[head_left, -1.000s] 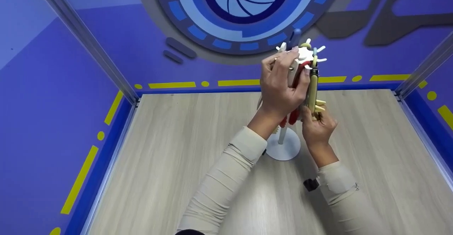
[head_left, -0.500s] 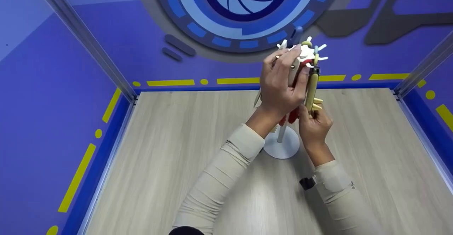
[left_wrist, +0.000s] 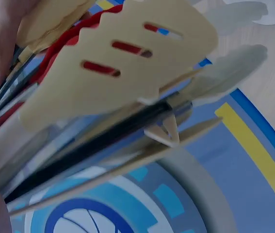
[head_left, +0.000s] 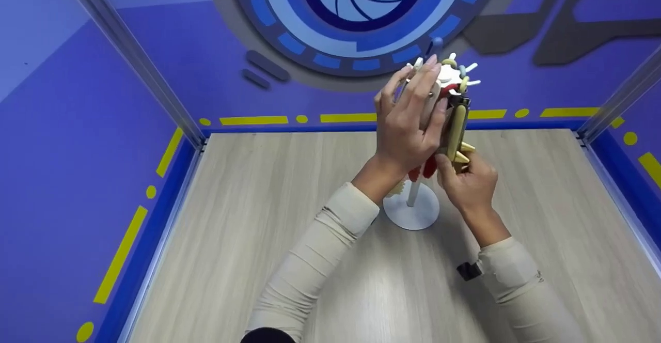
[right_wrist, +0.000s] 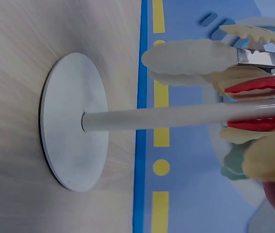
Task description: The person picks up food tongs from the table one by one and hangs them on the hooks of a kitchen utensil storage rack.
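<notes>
Several tongs hang from the white hooked top of a utensil stand. My left hand grips a beige tongs handle close under the hooks, thumb on the right and fingertips reaching up beside the white top. Lower on the right, my right hand holds the bottom end of the yellow-handled tongs, whose pale tips show above the thumb. A cream slotted tongs head fills the left wrist view. Red-tipped tongs hang by the pole in the right wrist view. Most handles are hidden behind my left hand.
The stand's pole rises from a round white base on the wooden table. Behind the stand is a blue printed wall. A dark blue handle sticks up at the rack's back.
My left fingers have straightened and lifted slightly around the handle. My right hand has shifted a little and stays at the lower end of the yellow-handled tongs. The stand remains in place.
</notes>
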Demonstrator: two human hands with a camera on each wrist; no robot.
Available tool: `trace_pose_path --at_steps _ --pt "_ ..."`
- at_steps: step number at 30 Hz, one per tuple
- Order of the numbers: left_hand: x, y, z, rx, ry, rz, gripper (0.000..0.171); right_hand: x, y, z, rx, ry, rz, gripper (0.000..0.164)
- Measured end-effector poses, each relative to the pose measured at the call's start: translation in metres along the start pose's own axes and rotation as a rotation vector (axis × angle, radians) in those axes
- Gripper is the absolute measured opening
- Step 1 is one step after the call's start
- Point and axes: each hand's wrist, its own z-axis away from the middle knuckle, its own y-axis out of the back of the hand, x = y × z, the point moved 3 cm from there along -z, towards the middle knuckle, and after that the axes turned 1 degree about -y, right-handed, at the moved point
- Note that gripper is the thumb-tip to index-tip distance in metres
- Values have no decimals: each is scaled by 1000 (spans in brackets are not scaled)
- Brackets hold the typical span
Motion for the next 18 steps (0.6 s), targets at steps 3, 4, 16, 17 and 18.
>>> trace_pose_path --at_steps 3,4,16,17,18 --pt "-3 3 6 -24 12 9 53 1 4 -4 -90 25 20 59" --pt "-4 4 9 -28 18 19 54 2 5 -4 -117 31 22 61" --pt "-31 25 73 -41 193 132 60 17 29 3 -157 15 7 44" --pt "-35 28 81 -49 228 118 61 20 32 6 -155 8 16 37" --pt "-39 31 90 -59 262 100 61 24 35 8 -157 -1 31 31"
